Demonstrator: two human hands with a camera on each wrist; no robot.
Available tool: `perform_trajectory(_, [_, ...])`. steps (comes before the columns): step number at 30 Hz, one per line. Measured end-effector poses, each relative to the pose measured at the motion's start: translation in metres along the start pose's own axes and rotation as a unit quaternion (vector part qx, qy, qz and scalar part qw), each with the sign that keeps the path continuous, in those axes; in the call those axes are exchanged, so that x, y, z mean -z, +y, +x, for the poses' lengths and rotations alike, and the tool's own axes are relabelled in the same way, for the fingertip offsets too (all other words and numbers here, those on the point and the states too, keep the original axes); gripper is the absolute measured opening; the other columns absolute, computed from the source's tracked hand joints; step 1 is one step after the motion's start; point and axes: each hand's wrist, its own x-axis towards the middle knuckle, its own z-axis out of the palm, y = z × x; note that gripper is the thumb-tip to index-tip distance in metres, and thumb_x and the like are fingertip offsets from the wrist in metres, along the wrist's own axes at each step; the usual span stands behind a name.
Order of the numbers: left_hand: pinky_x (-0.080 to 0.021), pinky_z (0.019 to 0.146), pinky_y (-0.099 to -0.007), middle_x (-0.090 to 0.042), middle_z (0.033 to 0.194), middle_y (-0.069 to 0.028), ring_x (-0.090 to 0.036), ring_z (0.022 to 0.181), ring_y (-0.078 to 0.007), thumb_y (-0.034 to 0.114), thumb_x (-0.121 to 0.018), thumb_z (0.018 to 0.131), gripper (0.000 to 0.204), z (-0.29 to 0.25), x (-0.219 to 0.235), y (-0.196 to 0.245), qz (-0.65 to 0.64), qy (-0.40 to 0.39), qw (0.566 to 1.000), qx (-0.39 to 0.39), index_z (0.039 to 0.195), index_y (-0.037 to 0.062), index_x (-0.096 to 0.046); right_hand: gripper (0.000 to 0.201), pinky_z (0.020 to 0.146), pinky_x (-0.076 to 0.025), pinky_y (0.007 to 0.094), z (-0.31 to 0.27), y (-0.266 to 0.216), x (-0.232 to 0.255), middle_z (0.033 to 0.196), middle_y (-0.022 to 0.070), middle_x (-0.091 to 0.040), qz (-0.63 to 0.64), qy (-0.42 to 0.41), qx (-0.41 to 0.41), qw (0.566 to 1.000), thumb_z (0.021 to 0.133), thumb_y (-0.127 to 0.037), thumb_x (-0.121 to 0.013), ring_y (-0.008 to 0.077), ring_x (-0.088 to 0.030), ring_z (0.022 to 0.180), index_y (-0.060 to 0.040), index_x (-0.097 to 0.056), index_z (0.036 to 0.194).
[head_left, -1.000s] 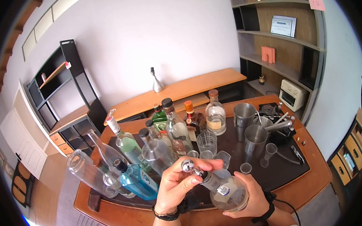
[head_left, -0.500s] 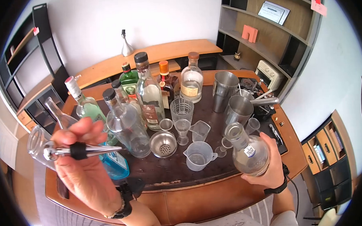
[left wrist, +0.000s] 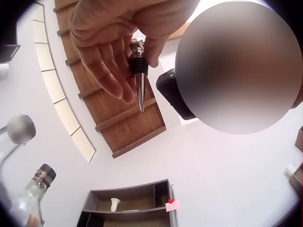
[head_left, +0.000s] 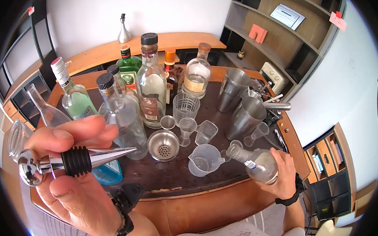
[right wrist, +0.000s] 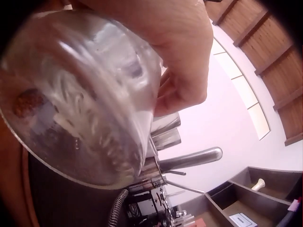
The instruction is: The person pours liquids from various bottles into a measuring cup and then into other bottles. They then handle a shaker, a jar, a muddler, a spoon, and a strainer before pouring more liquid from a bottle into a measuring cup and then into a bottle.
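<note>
My left hand point(head_left: 85, 202) is raised at the left of the head view. It pinches a bottle stopper point(head_left: 77, 161) with a shiny round knob, black ribbed rubber and a metal cone pointing right; the left wrist view shows the same stopper point(left wrist: 139, 66) beneath the fingers. At the right, my right hand point(head_left: 286, 173) grips a round clear glass bottle point(head_left: 262, 165), its uncapped neck tilted up and left. The bottle's mouth lies close to the handle of a clear plastic measuring cup point(head_left: 204, 160). In the right wrist view, the bottle's broad base point(right wrist: 85, 118) fills the left side.
Several bottles crowd the left and back of the table, including a tall clear bottle point(head_left: 151, 86). A steel strainer cup point(head_left: 163, 138), a ribbed glass point(head_left: 186, 107) and a small square jug point(head_left: 205, 132) stand mid-table. Steel shaker tins point(head_left: 244, 117) stand behind the held bottle.
The stopper has come away from the bottle's neck and moved left with my left hand. My right hand has moved the bottle right, then tipped its neck leftward toward the measuring cup.
</note>
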Motion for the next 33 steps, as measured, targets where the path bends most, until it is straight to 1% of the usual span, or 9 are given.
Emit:
perform_trajectory(3, [-0.055, 0.089, -0.0394, -0.064, 0.112, -0.0234, -0.068, 0.096, -0.0292, 0.039, -0.053, 0.103, 0.048, 0.001, -0.002, 0.001, 0.03, -0.015, 0.999, 0.011, 0.121, -0.0056, -0.05, 0.104, 0.087, -0.042, 0.0443, -0.004, 0.003, 0.004, 0.118, 0.0158, -0.056, -0.008, -0.004, -0.034, 0.999, 0.051, -0.02, -0.09, 0.0348, -0.055, 0.103, -0.0084, -0.045, 0.145])
perform_trajectory(6, [-0.053, 0.088, -0.0394, -0.064, 0.109, -0.0222, -0.067, 0.092, -0.0288, 0.04, -0.052, 0.103, 0.049, 0.003, -0.001, -0.003, 0.041, -0.036, 0.999, 0.002, 0.12, -0.0056, -0.05, 0.105, 0.088, -0.042, 0.0445, -0.009, 0.008, 0.007, 0.118, 0.0159, -0.056, -0.04, -0.011, -0.06, 0.997, 0.051, -0.02, -0.09, 0.0348, -0.055, 0.104, -0.0091, -0.045, 0.145])
perform_trajectory(10, [-0.053, 0.089, -0.0405, -0.063, 0.108, -0.0213, -0.066, 0.092, -0.029, 0.041, -0.051, 0.104, 0.049, 0.0, -0.005, -0.003, 0.06, -0.01, 0.998, 0.013, 0.121, -0.0054, -0.05, 0.105, 0.087, -0.042, 0.0443, -0.017, 0.016, 0.009, 0.119, 0.016, -0.055, -0.083, -0.025, -0.087, 0.992, 0.051, -0.019, -0.089, 0.0345, -0.055, 0.105, -0.0101, -0.045, 0.146])
perform_trajectory(13, [-0.052, 0.09, -0.0392, -0.064, 0.111, -0.0226, -0.067, 0.096, -0.0291, 0.042, -0.049, 0.104, 0.05, -0.002, -0.003, -0.006, 0.071, -0.003, 0.997, 0.012, 0.121, -0.0049, -0.05, 0.104, 0.087, -0.041, 0.044, -0.022, 0.02, 0.009, 0.119, 0.0161, -0.055, -0.101, -0.029, -0.091, 0.99, 0.05, -0.019, -0.088, 0.0346, -0.055, 0.106, -0.0114, -0.046, 0.146])
perform_trajectory(16, [-0.051, 0.09, -0.0371, -0.065, 0.113, -0.0243, -0.067, 0.097, -0.0288, 0.043, -0.049, 0.104, 0.05, -0.001, -0.003, -0.007, 0.135, 0.005, 0.991, 0.023, 0.121, -0.0044, -0.051, 0.105, 0.087, -0.04, 0.0441, -0.021, 0.021, 0.01, 0.119, 0.0162, -0.055, -0.122, -0.036, -0.085, 0.988, 0.049, -0.017, -0.088, 0.0347, -0.054, 0.106, -0.0135, -0.048, 0.146])
perform_trajectory(21, [-0.051, 0.089, -0.0359, -0.066, 0.111, -0.0263, -0.067, 0.097, -0.0289, 0.046, -0.051, 0.102, 0.052, 0.002, -0.015, 0.001, 0.174, -0.009, 0.984, 0.042, 0.118, -0.0042, -0.053, 0.108, 0.087, -0.039, 0.0447, -0.017, 0.024, 0.013, 0.121, 0.0163, -0.055, -0.16, -0.029, -0.065, 0.985, 0.046, -0.017, -0.088, 0.0344, -0.054, 0.106, -0.0156, -0.048, 0.146])
perform_trajectory(28, [-0.053, 0.085, -0.0369, -0.066, 0.109, -0.027, -0.068, 0.098, -0.0311, 0.045, -0.055, 0.101, 0.052, 0.003, -0.023, 0.002, 0.181, 0.001, 0.983, 0.042, 0.116, -0.0046, -0.054, 0.11, 0.088, -0.039, 0.0452, -0.011, 0.02, 0.02, 0.125, 0.0174, -0.054, -0.199, -0.047, -0.055, 0.977, 0.045, -0.016, -0.089, 0.0338, -0.053, 0.105, -0.019, -0.048, 0.147])
perform_trajectory(31, [-0.053, 0.085, -0.0375, -0.066, 0.109, -0.0269, -0.068, 0.099, -0.0317, 0.046, -0.055, 0.1, 0.053, 0.003, -0.024, 0.001, 0.184, 0.008, 0.982, 0.037, 0.116, -0.0046, -0.054, 0.11, 0.091, -0.038, 0.0466, -0.009, 0.023, 0.021, 0.127, 0.0174, -0.053, -0.215, -0.03, -0.025, 0.976, 0.046, -0.016, -0.09, 0.034, -0.053, 0.108, -0.0208, -0.048, 0.147])
perform_trajectory(33, [-0.053, 0.085, -0.0379, -0.066, 0.108, -0.0266, -0.068, 0.099, -0.0317, 0.046, -0.055, 0.1, 0.053, 0.004, -0.023, 0.003, 0.186, 0.009, 0.982, 0.037, 0.116, -0.0044, -0.055, 0.109, 0.092, -0.038, 0.0477, -0.007, 0.022, 0.024, 0.128, 0.0175, -0.053, -0.227, -0.039, -0.025, 0.973, 0.047, -0.017, -0.089, 0.0345, -0.053, 0.111, -0.0216, -0.047, 0.147])
